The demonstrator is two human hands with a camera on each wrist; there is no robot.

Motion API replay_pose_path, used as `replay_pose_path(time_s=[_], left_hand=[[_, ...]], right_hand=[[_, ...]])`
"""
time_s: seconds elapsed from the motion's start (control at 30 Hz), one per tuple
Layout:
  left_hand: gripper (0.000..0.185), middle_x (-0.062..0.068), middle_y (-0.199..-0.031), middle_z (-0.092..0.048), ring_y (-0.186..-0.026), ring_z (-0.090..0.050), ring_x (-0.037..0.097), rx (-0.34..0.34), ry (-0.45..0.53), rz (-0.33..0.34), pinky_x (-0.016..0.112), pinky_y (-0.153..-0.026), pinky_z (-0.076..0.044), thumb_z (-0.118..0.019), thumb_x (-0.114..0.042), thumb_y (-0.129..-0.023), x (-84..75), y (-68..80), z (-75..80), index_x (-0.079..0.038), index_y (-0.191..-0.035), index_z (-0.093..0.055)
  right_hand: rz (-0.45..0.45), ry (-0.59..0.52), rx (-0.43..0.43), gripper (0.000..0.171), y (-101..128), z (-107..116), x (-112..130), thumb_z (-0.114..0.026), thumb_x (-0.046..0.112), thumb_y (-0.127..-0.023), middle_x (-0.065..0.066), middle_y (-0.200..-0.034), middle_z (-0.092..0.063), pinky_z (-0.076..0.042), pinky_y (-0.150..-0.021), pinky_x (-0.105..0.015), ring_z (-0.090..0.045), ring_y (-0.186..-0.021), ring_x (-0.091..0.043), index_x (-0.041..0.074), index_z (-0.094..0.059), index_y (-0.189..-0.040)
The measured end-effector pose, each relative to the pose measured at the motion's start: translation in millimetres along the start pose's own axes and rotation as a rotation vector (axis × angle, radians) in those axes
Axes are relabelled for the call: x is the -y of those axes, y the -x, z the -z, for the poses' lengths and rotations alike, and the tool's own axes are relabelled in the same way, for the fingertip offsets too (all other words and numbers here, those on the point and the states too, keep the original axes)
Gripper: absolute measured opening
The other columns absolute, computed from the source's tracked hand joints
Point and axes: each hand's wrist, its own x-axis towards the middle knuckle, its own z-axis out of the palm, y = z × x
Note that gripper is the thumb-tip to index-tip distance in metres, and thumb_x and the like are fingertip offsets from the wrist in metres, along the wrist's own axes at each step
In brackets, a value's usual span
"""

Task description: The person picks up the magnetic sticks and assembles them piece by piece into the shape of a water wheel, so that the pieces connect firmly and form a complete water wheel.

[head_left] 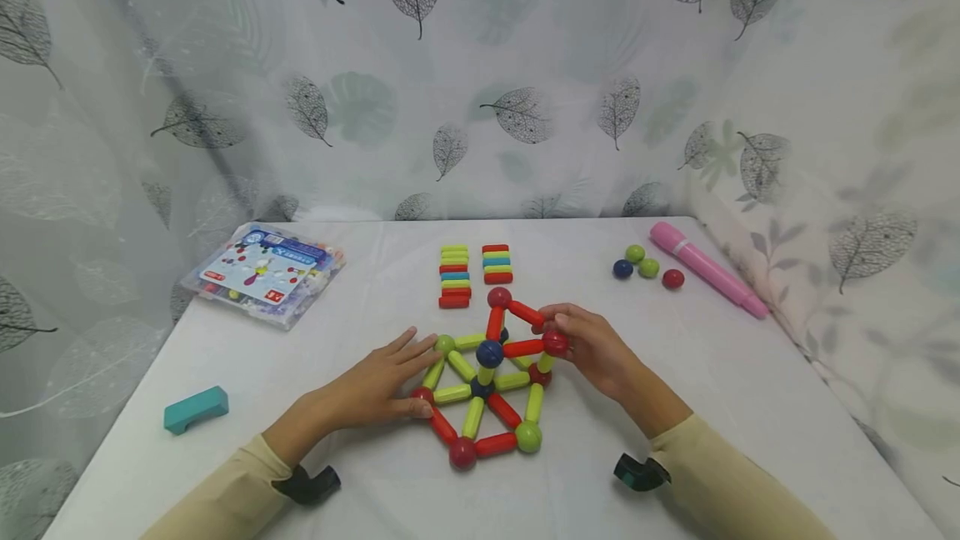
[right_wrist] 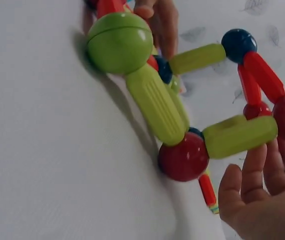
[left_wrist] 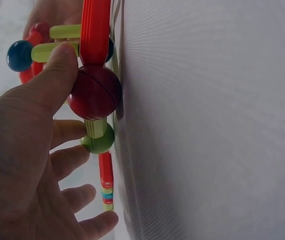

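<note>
A magnetic ball-and-stick structure (head_left: 452, 394) of red and yellow-green rods lies on the table, its flat base ringed by balls around a dark blue centre ball. Above the base stands a raised triangle of red rods with a blue ball (head_left: 490, 354) and two red balls. My right hand (head_left: 596, 348) holds the triangle's right red ball (head_left: 555, 343), fingertips reaching its red rod. My left hand (head_left: 375, 386) lies at the base's left side, fingers spread. Its thumb touches the left red ball (left_wrist: 95, 92); its fingertips are at the green ball (left_wrist: 98, 139).
Two rows of loose rods (head_left: 454, 277) lie behind the structure. Several loose balls (head_left: 648, 267) sit at back right beside a pink marker (head_left: 708, 269). A clear plastic box (head_left: 264, 273) with a printed label is at back left; a teal block (head_left: 197, 410) lies at left.
</note>
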Motion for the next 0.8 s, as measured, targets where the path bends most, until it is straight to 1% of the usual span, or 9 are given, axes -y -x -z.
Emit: replay_pose_path(time_s=[0.17, 0.27, 0.33, 0.4, 0.53, 0.8], left_hand=[[0.088, 0.003, -0.168, -0.028, -0.156, -0.013, 0.039, 0.003, -0.002, 0.004, 0.064, -0.115, -0.034, -0.065, -0.066, -0.088, -0.9, 0.0, 0.9, -0.021, -0.159, -0.037], [0.088, 0.004, -0.167, -0.029, -0.156, -0.014, 0.040, 0.003, 0.010, 0.001, 0.065, -0.114, -0.034, -0.064, -0.066, -0.089, -1.9, 0.2, 1.3, -0.021, -0.159, -0.038], [0.087, 0.005, -0.167, -0.029, -0.156, -0.014, 0.040, 0.003, 0.013, 0.000, 0.065, -0.114, -0.034, -0.065, -0.065, -0.089, -2.2, 0.4, 1.7, -0.020, -0.159, -0.038], [0.087, 0.005, -0.167, -0.029, -0.156, -0.014, 0.040, 0.005, 0.011, 0.001, 0.064, -0.114, -0.034, -0.065, -0.065, -0.089, -2.0, 0.7, 1.9, -0.021, -0.159, -0.038], [0.088, 0.003, -0.168, -0.027, -0.156, -0.013, 0.038, 0.010, 0.002, 0.011, 0.063, -0.115, -0.034, -0.066, -0.065, -0.088, -1.7, 0.6, 1.9, -0.023, -0.160, -0.036], [0.088, 0.002, -0.168, -0.026, -0.157, -0.012, 0.037, 0.010, 0.002, 0.011, 0.062, -0.115, -0.034, -0.065, -0.065, -0.088, -1.2, -0.1, 1.3, -0.023, -0.160, -0.036]], right_hand=[[0.103, 0.031, 0.146, 0.046, 6, 13, -8, -0.059, 0.017, -0.099, -0.006, -0.130, -0.060, -0.052, -0.103, -0.036, -0.055, -0.126, -0.023, 0.009, -0.052, -0.144], [0.158, 0.063, 0.226, 0.054, 8, 19, -10, -0.061, 0.013, -0.096, -0.006, -0.134, -0.060, -0.052, -0.104, -0.037, -0.055, -0.127, -0.022, 0.009, -0.049, -0.148], [0.182, 0.091, 0.257, 0.055, 7, 22, -11, -0.063, 0.012, -0.095, -0.006, -0.135, -0.060, -0.052, -0.103, -0.036, -0.055, -0.128, -0.023, 0.009, -0.049, -0.148], [0.195, 0.119, 0.267, 0.054, 5, 24, -12, -0.063, 0.012, -0.096, -0.006, -0.137, -0.059, -0.052, -0.102, -0.035, -0.054, -0.128, -0.023, 0.009, -0.050, -0.148], [0.194, 0.150, 0.256, 0.050, 2, 26, -13, -0.063, 0.013, -0.098, -0.007, -0.141, -0.055, -0.053, -0.101, -0.033, -0.052, -0.129, -0.024, 0.009, -0.052, -0.147], [0.172, 0.137, 0.239, 0.044, -1, 24, -13, -0.060, 0.014, -0.100, -0.009, -0.140, -0.053, -0.052, -0.102, -0.034, -0.049, -0.129, -0.025, 0.009, -0.055, -0.143]])
